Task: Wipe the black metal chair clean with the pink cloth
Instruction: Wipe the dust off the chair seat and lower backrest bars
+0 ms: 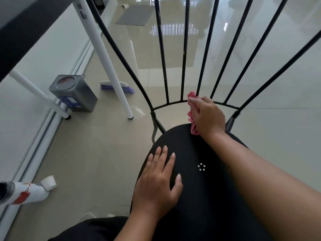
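The black metal chair fills the lower middle, its round seat toward me and its thin backrest bars fanning upward. My right hand grips the pink cloth bunched around the foot of one bar, where it meets the curved lower rail of the backrest. A tail of the cloth hangs down onto the seat's far edge. My left hand lies flat on the seat's left side, fingers spread, holding nothing.
A white table leg slants down left of the chair, a second one farther left. A grey metal tin and a purple brush head sit on the tiled floor. A white bottle lies at lower left.
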`<state>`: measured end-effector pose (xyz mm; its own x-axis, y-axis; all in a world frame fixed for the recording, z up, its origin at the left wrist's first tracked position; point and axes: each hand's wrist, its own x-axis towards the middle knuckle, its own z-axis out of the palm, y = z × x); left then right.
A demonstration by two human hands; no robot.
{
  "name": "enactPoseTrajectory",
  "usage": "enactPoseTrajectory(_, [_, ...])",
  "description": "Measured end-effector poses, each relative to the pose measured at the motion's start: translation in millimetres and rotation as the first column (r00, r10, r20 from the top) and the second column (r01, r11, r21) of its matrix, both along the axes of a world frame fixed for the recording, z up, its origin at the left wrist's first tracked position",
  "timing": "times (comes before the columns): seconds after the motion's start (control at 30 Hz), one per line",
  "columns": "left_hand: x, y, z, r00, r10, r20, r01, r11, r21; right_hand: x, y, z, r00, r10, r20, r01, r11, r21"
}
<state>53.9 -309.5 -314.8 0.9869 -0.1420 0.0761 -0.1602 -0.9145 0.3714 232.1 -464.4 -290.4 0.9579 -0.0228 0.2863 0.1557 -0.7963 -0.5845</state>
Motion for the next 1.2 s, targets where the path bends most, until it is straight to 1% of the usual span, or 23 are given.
enactPoseTrajectory(0.07, [0.7, -0.3, 0.8, 1.0, 0.002, -0.006, -0.002, 1.0, 0.01, -5.3, 1.8, -3.9, 0.998, -0.041, 0.037, 0.038, 0.996, 0.079])
enactPoseTrajectory(0.1, [1.1, -0.3, 0.7, 1.0, 0.009, -0.008, -0.009, 1.0, 0.007, -5.9, 5.6, -5.6, 0.999, -0.023, 0.035, 0.021, 0.996, 0.082])
enactPoseTrajectory(0.17, [1.5, -0.8, 0.3, 1.0, 0.016, -0.011, -0.016, 1.0, 0.004, -3.6, 12.7, -3.9, 0.999, 0.028, -0.018, -0.026, 0.994, 0.105])
enactPoseTrajectory(0.2, [1.6, -1.0, 0.4, 1.0, 0.016, -0.013, -0.016, 1.0, 0.001, -0.2, 15.1, -2.0, 0.999, 0.019, -0.046, -0.012, 0.99, 0.139])
enactPoseTrajectory(0.3, [1.4, -1.4, 1.5, 1.0, 0.026, -0.007, -0.026, 1.0, -0.009, 6.2, 27.0, 2.4, 0.989, -0.091, -0.117, 0.118, 0.959, 0.257])
enactPoseTrajectory(0.37, [0.9, -1.5, 2.3, 1.0, 0.029, -0.006, -0.03, 1.0, -0.008, 5.4, 30.4, 4.8, 0.981, -0.066, -0.183, 0.124, 0.937, 0.326])
enactPoseTrajectory(0.43, [0.7, -1.0, 2.5, 0.999, 0.032, -0.01, -0.032, 0.999, -0.017, 0.1, 21.7, 9.8, 0.988, -0.014, -0.152, 0.062, 0.947, 0.315])
enactPoseTrajectory(0.47, [1.2, -0.9, 1.6, 0.999, 0.035, -0.008, -0.035, 0.999, -0.018, -1.7, 14.1, 13.4, 0.996, -0.009, -0.093, 0.038, 0.949, 0.313])
enactPoseTrajectory(0.53, [1.2, -0.8, -0.3, 0.999, 0.035, -0.005, -0.035, 0.999, -0.026, -0.8, 1.8, 20.7, 0.997, -0.074, 0.038, 0.053, 0.917, 0.395])
enactPoseTrajectory(0.57, [1.4, -0.5, -0.5, 0.999, 0.034, -0.003, -0.034, 0.999, -0.035, 1.5, -0.9, 26.0, 0.985, -0.133, 0.11, 0.08, 0.916, 0.392])
enactPoseTrajectory(0.6, [1.8, -0.4, -0.5, 0.999, 0.033, 0.0, -0.033, 0.999, -0.043, 4.5, -1.8, 27.9, 0.969, -0.175, 0.172, 0.105, 0.929, 0.355])
enactPoseTrajectory(0.63, [2.0, -0.3, -0.4, 1.0, 0.028, -0.001, -0.028, 0.999, -0.046, 6.5, -1.7, 28.7, 0.962, -0.18, 0.204, 0.109, 0.942, 0.318])
enactPoseTrajectory(0.67, [2.4, 0.1, -0.5, 1.0, 0.022, -0.004, -0.023, 0.999, -0.048, 7.3, -1.2, 25.4, 0.967, -0.166, 0.195, 0.107, 0.953, 0.283])
enactPoseTrajectory(0.73, [3.4, 1.0, -0.7, 1.0, 0.018, -0.01, -0.019, 0.998, -0.054, 4.8, -0.4, 12.6, 0.986, -0.146, 0.081, 0.125, 0.967, 0.222])
enactPoseTrajectory(0.77, [3.9, 0.8, -0.5, 1.0, 0.018, -0.009, -0.018, 0.998, -0.058, 1.3, -1.7, 6.5, 0.991, -0.129, 0.019, 0.122, 0.968, 0.221])
enactPoseTrajectory(0.8, [4.0, 0.6, -0.3, 1.0, 0.017, -0.006, -0.018, 0.998, -0.061, -2.3, -4.9, 1.7, 0.994, -0.11, -0.011, 0.11, 0.968, 0.227])
enactPoseTrajectory(0.83, [4.3, 0.3, 0.1, 1.0, 0.019, -0.001, -0.019, 0.998, -0.067, -4.1, -9.6, -0.7, 0.995, -0.103, -0.013, 0.103, 0.968, 0.228])
enactPoseTrajectory(0.97, [4.4, 0.2, -0.5, 0.999, 0.034, 0.001, -0.034, 0.996, -0.08, -3.1, -22.3, 0.5, 0.986, -0.168, 0.011, 0.16, 0.957, 0.242])
enactPoseTrajectory(1.0, [4.5, 0.4, -0.8, 0.999, 0.035, 0.0, -0.034, 0.996, -0.08, -2.4, -19.8, 0.4, 0.987, -0.158, 0.005, 0.153, 0.966, 0.208])
enactPoseTrajectory(1.07, [5.0, 0.1, 0.3, 1.0, 0.026, -0.006, -0.026, 0.996, -0.08, 0.7, -11.8, 1.1, 0.993, -0.119, -0.014, 0.12, 0.991, 0.067])
enactPoseTrajectory(1.1, [5.3, 0.2, 0.9, 1.0, 0.022, -0.012, -0.023, 0.996, -0.082, 1.6, -9.7, 3.6, 0.995, -0.101, -0.022, 0.102, 0.994, 0.025])
enactPoseTrajectory(1.17, [5.9, 0.7, 0.9, 1.0, 0.019, -0.015, -0.02, 0.997, -0.077, 0.6, -13.7, 9.4, 0.994, -0.106, -0.026, 0.107, 0.994, 0.026])
enactPoseTrajectory(1.2, [5.6, 1.0, 0.8, 1.0, 0.015, -0.016, -0.016, 0.997, -0.07, -3.4, -19.8, 12.1, 0.99, -0.138, 0.001, 0.138, 0.99, 0.042])
